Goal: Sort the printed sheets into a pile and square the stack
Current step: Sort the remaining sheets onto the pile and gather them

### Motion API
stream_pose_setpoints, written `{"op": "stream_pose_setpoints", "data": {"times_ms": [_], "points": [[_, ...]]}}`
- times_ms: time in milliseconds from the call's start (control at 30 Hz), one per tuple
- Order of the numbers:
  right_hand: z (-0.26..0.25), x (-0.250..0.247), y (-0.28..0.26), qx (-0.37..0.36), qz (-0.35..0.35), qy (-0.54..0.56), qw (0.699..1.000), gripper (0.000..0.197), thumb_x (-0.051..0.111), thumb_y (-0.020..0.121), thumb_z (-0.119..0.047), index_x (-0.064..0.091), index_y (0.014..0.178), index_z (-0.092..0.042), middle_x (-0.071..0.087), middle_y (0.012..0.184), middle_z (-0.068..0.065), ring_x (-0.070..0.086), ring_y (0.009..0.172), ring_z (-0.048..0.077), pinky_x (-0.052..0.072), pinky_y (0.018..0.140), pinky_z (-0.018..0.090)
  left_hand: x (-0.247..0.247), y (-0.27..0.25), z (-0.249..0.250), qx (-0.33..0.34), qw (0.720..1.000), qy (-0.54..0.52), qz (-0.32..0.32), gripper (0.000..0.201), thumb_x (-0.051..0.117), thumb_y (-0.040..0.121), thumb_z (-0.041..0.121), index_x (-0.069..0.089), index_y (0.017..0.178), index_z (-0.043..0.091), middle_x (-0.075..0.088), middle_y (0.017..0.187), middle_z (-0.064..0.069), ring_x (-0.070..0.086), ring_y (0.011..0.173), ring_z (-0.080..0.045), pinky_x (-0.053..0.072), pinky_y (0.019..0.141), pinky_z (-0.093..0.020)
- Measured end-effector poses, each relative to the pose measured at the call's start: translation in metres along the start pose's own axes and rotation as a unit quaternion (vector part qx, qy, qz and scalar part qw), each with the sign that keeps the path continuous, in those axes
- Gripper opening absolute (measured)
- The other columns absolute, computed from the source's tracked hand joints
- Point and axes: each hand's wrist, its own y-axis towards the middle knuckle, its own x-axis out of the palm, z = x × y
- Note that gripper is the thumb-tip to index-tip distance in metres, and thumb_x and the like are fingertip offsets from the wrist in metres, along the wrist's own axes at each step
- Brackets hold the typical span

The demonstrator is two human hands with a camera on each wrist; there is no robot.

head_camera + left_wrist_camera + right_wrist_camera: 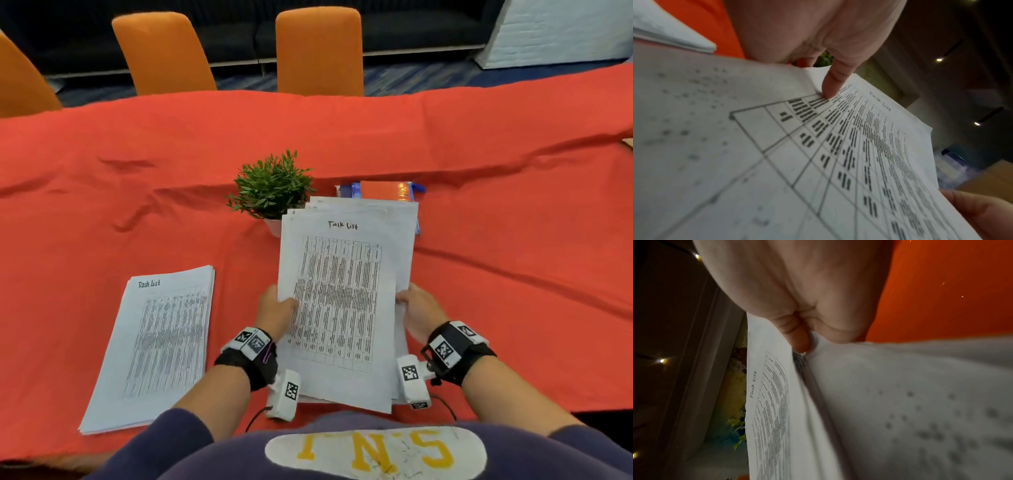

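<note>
A loose bundle of printed "Task list" sheets (342,294) is held tilted above the red tablecloth, its edges uneven and fanned at the top. My left hand (275,310) grips its left edge, thumb (831,87) pressing on the top page (818,154). My right hand (416,308) grips the right edge, thumb (797,337) tucked between the top sheet (768,410) and the sheets beneath. A second, fairly neat pile of the same sheets (154,346) lies flat on the cloth to the left.
A small potted green plant (272,188) stands just behind the held bundle. A red and blue pouch (383,191) lies behind it to the right. Wrinkled red cloth (513,240) covers the table; orange chairs (318,51) stand along the far side.
</note>
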Motion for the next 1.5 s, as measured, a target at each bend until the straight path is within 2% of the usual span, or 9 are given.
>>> {"op": "stream_pose_setpoints", "data": {"times_ms": [167,333,533,633,767,933,1033,1200,1500], "points": [[-0.003,0.006,-0.016,-0.045,-0.038,-0.074,0.996,0.041,0.035,0.101,-0.038,0.05,0.133,-0.018,0.059,0.125,-0.003,0.057,0.115,0.016,0.041,0.101,0.033,0.008,0.003,-0.008,-0.037,0.998,0.001,-0.041,0.027,0.053,0.093,0.013,0.054,0.12,0.01,0.061,0.111,-0.003,0.058,0.1,-0.02,0.044,0.077,-0.027],[-0.012,0.008,-0.007,-0.131,-0.088,-0.052,0.986,0.04,0.061,0.084,0.001,0.056,0.116,-0.023,0.066,0.12,0.005,0.065,0.106,0.018,0.05,0.094,0.041,0.004,-0.005,0.009,0.061,0.998,-0.023,0.015,0.022,0.053,0.091,0.006,0.055,0.11,0.016,0.066,0.106,-0.002,0.063,0.09,-0.017,0.051,0.071,-0.026],[-0.057,0.023,-0.02,-0.285,-0.05,-0.065,0.955,0.041,0.056,0.083,0.01,0.058,0.116,-0.014,0.068,0.108,-0.007,0.064,0.096,-0.004,0.05,0.087,0.019,-0.006,-0.028,0.04,0.217,0.971,-0.065,0.079,0.034,0.049,0.091,-0.005,0.048,0.117,0.017,0.06,0.098,0.017,0.059,0.086,0.01,0.039,0.069,0.003],[-0.064,0.026,-0.029,-0.286,-0.066,-0.018,0.956,0.039,0.062,0.081,0.01,0.058,0.111,-0.014,0.069,0.102,-0.008,0.067,0.089,-0.002,0.052,0.08,0.017,-0.01,-0.033,0.037,0.225,0.966,-0.098,0.082,0.046,0.053,0.09,-0.003,0.043,0.132,0.013,0.061,0.113,0.014,0.056,0.096,0.02,0.041,0.082,0.0],[-0.058,0.025,-0.033,-0.269,-0.095,0.011,0.958,0.041,0.07,0.076,0.006,0.06,0.114,-0.004,0.073,0.102,0.001,0.069,0.094,0.01,0.053,0.078,0.021,-0.017,-0.03,0.027,0.209,0.963,-0.135,0.101,0.048,0.066,0.081,0.001,0.048,0.124,0.013,0.065,0.112,0.001,0.063,0.101,-0.003,0.05,0.094,-0.027],[-0.058,0.033,-0.03,-0.285,-0.083,0.04,0.954,0.043,0.077,0.07,0.004,0.064,0.11,-0.004,0.07,0.106,0.009,0.065,0.095,0.018,0.052,0.084,0.033,-0.014,-0.029,0.041,0.252,0.953,-0.138,0.097,0.024,0.065,0.084,-0.002,0.051,0.103,-0.004,0.056,0.09,-0.004,0.055,0.072,0.005,0.045,0.069,-0.01],[-0.061,0.038,-0.031,-0.293,-0.069,0.041,0.953,0.036,0.077,0.075,-0.004,0.069,0.107,-0.018,0.072,0.107,0.004,0.066,0.101,0.019,0.051,0.093,0.04,-0.009,-0.03,0.05,0.248,0.952,-0.158,0.089,0.015,0.062,0.089,0.009,0.059,0.104,0.01,0.064,0.095,-0.001,0.059,0.082,-0.004,0.049,0.081,-0.027],[-0.085,0.045,-0.046,-0.345,-0.042,0.005,0.938,0.026,0.07,0.083,-0.01,0.067,0.096,-0.032,0.071,0.093,-0.018,0.066,0.093,-0.002,0.052,0.09,0.025,-0.011,-0.039,0.073,0.298,0.925,-0.19,0.138,0.027,0.061,0.09,0.012,0.055,0.102,0.035,0.067,0.106,0.007,0.064,0.103,-0.008,0.049,0.092,-0.025],[-0.074,0.045,-0.04,-0.339,-0.074,-0.001,0.938,0.05,0.074,0.079,-0.01,0.058,0.126,-0.01,0.068,0.116,-0.001,0.063,0.107,0.006,0.049,0.089,0.018,-0.009,-0.039,0.062,0.293,0.925,-0.192,0.146,0.028,0.069,0.083,0.007,0.051,0.1,0.019,0.059,0.089,0.005,0.057,0.077,-0.002,0.047,0.071,-0.013]]}}
